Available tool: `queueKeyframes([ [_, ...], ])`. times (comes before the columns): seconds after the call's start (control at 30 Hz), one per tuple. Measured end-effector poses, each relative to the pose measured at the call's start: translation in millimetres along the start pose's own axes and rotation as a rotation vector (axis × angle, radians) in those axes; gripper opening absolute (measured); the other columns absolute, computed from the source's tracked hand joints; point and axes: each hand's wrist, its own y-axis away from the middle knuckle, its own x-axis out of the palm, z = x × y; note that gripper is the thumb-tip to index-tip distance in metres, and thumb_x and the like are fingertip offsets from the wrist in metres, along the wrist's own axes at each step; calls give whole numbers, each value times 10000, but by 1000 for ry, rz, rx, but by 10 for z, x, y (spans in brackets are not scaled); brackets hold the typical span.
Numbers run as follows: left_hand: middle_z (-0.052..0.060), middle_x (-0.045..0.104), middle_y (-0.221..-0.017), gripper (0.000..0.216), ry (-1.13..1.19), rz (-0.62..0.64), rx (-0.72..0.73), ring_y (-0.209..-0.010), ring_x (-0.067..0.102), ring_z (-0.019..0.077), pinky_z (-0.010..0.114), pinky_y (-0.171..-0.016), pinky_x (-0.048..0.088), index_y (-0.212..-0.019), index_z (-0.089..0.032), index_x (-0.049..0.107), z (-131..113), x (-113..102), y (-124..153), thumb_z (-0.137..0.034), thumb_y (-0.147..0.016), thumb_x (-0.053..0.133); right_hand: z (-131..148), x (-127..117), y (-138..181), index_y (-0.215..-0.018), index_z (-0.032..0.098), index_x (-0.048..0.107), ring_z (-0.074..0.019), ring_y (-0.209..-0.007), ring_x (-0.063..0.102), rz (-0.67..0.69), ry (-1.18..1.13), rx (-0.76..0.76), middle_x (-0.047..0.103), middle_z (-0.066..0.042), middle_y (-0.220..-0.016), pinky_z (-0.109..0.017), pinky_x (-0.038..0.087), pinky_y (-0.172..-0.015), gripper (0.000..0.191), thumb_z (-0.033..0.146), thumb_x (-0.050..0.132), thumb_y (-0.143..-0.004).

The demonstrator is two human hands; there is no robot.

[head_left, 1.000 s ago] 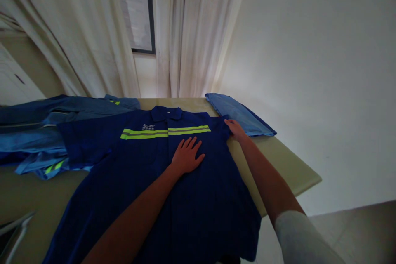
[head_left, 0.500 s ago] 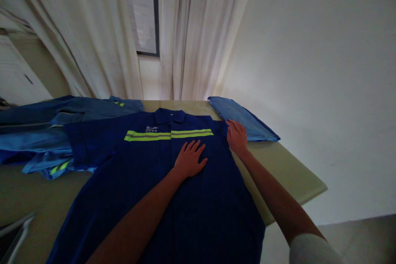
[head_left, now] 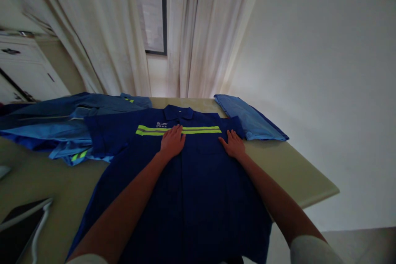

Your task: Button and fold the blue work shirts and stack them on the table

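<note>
A dark blue work shirt [head_left: 192, 189] with a yellow-green reflective stripe [head_left: 201, 130] lies spread face up on the beige table [head_left: 297, 173], collar away from me. My left hand [head_left: 172, 142] rests flat on the chest just below the stripe, fingers stretched out. My right hand [head_left: 232, 145] lies flat on the shirt's right side near the shoulder, fingers apart. Neither hand holds anything.
A folded light blue garment [head_left: 250, 117] sits at the table's far right corner. A heap of blue garments [head_left: 58, 126] lies at the left. A dark flat device [head_left: 21, 225] with a white cable is at the near left. White curtains [head_left: 198, 29] hang behind the table.
My left hand slid up the shirt to the reflective stripe. My right hand left the right shoulder edge and moved inward onto the shirt. The view shifted slightly left.
</note>
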Motion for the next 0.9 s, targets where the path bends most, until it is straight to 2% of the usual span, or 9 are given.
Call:
queueKeyframes([
  [0.1,143,409,-1707,610,-109,93,-70,-1592,346,350,539,-1303,255,-1612,-176,469,333,-11,24,-455,-1085,337,-62,-52,-96,-1674,67,334,-336,-1623,271,3,8,-31,287,-224,-1738,-470,240,-1298,870,692,310,-1069],
  [0.23,136,305,-1756,659,-131,140,-127,-1631,230,392,583,-1309,193,-1655,-212,410,383,21,74,-507,-1075,308,-20,-253,-256,-1608,70,439,-358,-1554,399,-9,77,-90,424,-262,-1660,-503,328,-1237,713,558,387,-1092],
  [0.3,132,289,-1763,660,-117,142,-160,-1635,213,400,603,-1307,174,-1662,-231,395,328,32,46,-508,-1069,312,166,-355,-251,-1533,76,523,-368,-1471,490,-98,99,-138,542,-283,-1555,-518,365,-1193,599,467,438,-1087],
  [0.37,124,284,-1767,657,-108,146,-181,-1638,205,395,608,-1308,157,-1664,-249,392,293,41,-17,-508,-1066,312,482,-396,-129,-1473,104,581,-358,-1396,549,-174,55,-216,616,-266,-1472,-504,392,-1163,513,415,458,-1084],
  [0.43,116,272,-1772,660,-111,151,-200,-1641,197,386,607,-1310,143,-1667,-258,386,296,52,-95,-515,-1065,301,864,-348,100,-1472,147,595,-338,-1374,569,-164,-51,-323,632,-222,-1469,-480,408,-1159,522,472,435,-1096],
  [0.53,99,275,-1774,664,-119,150,-224,-1642,198,381,605,-1311,138,-1671,-278,378,350,71,-196,-528,-1062,294,1333,-166,477,-1598,184,485,-340,-1521,441,-53,-187,-513,500,-182,-1629,-493,353,-1232,747,694,421,-1056],
  [0.6,91,300,-1766,656,-124,136,-225,-1637,213,382,602,-1310,146,-1666,-282,389,387,78,-241,-523,-1063,298,1482,-57,609,-1658,196,402,-347,-1604,311,19,-213,-591,366,-174,-1717,-521,281,-1281,863,772,432,-1016],
  [0.77,155,442,-1686,577,-105,17,-201,-1567,366,393,598,-1282,241,-1565,-188,542,368,55,-290,-391,-1066,336,1465,-28,444,-1682,236,361,-315,-1637,243,92,-206,-636,270,-142,-1760,-523,188,-1322,837,741,462,-1022],
  [0.9,99,618,-1550,481,-25,35,-64,-1439,548,269,410,-1248,362,-1425,-205,668,227,65,-281,-226,-1021,407,1444,-61,318,-1666,210,392,-310,-1629,268,79,-218,-635,303,-148,-1747,-513,201,-1320,809,677,523,-1019],
])
